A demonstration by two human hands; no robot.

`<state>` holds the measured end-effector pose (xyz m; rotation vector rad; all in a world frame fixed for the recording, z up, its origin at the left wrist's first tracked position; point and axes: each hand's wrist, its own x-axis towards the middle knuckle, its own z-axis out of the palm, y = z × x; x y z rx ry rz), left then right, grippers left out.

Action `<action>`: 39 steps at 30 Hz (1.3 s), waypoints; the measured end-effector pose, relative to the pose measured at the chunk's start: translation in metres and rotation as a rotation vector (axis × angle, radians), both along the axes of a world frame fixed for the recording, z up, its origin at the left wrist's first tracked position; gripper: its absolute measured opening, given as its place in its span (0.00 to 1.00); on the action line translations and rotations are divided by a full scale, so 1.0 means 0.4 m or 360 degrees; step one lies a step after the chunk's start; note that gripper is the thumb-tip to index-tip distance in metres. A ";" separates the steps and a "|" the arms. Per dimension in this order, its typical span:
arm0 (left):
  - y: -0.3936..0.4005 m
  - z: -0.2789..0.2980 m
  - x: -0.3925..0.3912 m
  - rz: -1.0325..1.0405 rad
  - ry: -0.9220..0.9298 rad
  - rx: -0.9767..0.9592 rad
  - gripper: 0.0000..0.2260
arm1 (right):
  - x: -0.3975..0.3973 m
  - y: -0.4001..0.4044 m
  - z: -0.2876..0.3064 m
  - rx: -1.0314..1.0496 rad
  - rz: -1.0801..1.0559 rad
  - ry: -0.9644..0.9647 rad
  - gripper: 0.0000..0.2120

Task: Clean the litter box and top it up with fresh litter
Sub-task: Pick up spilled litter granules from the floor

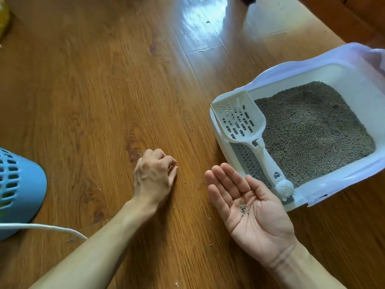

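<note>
A white litter box (352, 67) with a pale purple rim stands on the wooden floor at the right, filled with grey litter (312, 130). A white slotted scoop (243, 119) lies across its front left corner. My right hand (248, 205) is held flat, palm up, just left of the box, with a few grey litter pellets (243, 208) in the palm. My left hand (154, 176) rests on the floor with fingers curled, its fingertips pinching at a spot on the boards; whether a pellet is between them I cannot tell.
Small litter crumbs (185, 181) are scattered over the floor around both hands. A blue perforated plastic basket (18, 190) sits at the left edge, with a white cord (48, 227) running in front of it. Glare lights the floor at the top.
</note>
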<state>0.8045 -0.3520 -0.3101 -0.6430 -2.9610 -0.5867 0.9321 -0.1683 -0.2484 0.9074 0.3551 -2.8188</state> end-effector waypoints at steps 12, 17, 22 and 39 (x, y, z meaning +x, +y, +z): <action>-0.001 -0.037 -0.024 0.0061 0.0138 0.0009 0.03 | -0.006 0.001 -0.035 0.0011 0.0106 0.0041 0.26; 0.007 -0.037 -0.034 -0.0023 0.0117 -0.0066 0.03 | -0.005 -0.002 -0.023 0.0001 0.0107 0.0048 0.26; 0.013 -0.044 -0.037 -0.0124 0.0224 -0.0234 0.04 | -0.013 0.016 0.005 -0.0066 0.0075 0.0157 0.27; 0.075 0.329 0.217 -0.0681 0.0338 0.0521 0.06 | -0.005 -0.070 0.079 -0.0198 0.0031 -0.0098 0.21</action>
